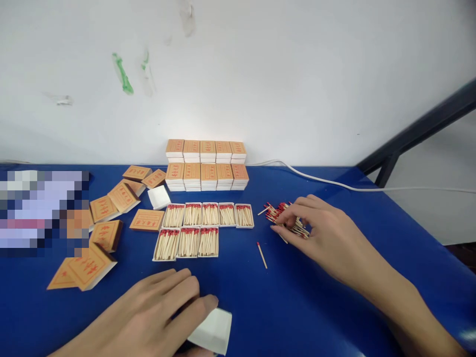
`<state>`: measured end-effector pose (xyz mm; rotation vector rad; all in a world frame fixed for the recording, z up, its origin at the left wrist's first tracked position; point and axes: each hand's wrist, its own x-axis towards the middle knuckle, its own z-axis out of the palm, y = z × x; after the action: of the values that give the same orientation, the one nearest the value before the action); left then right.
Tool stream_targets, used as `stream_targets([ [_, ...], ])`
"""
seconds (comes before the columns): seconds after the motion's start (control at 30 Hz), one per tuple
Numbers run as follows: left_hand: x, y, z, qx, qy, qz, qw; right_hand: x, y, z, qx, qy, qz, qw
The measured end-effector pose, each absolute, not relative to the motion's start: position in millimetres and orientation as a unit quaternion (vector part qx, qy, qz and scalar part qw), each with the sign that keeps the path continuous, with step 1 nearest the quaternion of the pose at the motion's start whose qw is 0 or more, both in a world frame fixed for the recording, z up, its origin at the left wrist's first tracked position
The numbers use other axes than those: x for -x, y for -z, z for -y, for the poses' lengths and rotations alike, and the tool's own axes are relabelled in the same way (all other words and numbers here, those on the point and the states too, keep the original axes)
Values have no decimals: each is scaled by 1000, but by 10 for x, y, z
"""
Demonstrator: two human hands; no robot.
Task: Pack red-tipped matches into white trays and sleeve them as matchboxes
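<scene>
My right hand [320, 225] rests on a loose pile of red-tipped matches [277, 212] on the blue table [282, 302], fingers curled around a bunch of them. My left hand [159, 307] lies near the front edge, fingers holding a white empty matchbox tray [213, 329]. A single match [262, 255] lies alone between the hands. Two rows of open trays filled with matches [201, 228] sit in the middle of the table.
Closed orange matchboxes are stacked in rows [206, 166] against the white wall. Several orange box sleeves [111, 218] are scattered at the left, with one white tray [159, 196] among them. A white cable [334, 183] runs along the back right. A blurred patch covers the far left.
</scene>
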<state>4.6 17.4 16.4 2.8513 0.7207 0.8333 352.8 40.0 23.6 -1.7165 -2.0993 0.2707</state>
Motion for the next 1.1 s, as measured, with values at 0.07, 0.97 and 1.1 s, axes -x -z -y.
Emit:
stream_targets([
  [0.07,-39,-166,-181,-933,-267,-239,39,-3547,-210,-380,610,-56,769,181],
  [0.97,66,-44,-176,-950,-207,-225,66,-3287,-247,-272,535,-182,803,191],
  [1.1,-2,-108,-190,-942,-238,-229,69,-3325,-126,-352,583,-53,774,240],
])
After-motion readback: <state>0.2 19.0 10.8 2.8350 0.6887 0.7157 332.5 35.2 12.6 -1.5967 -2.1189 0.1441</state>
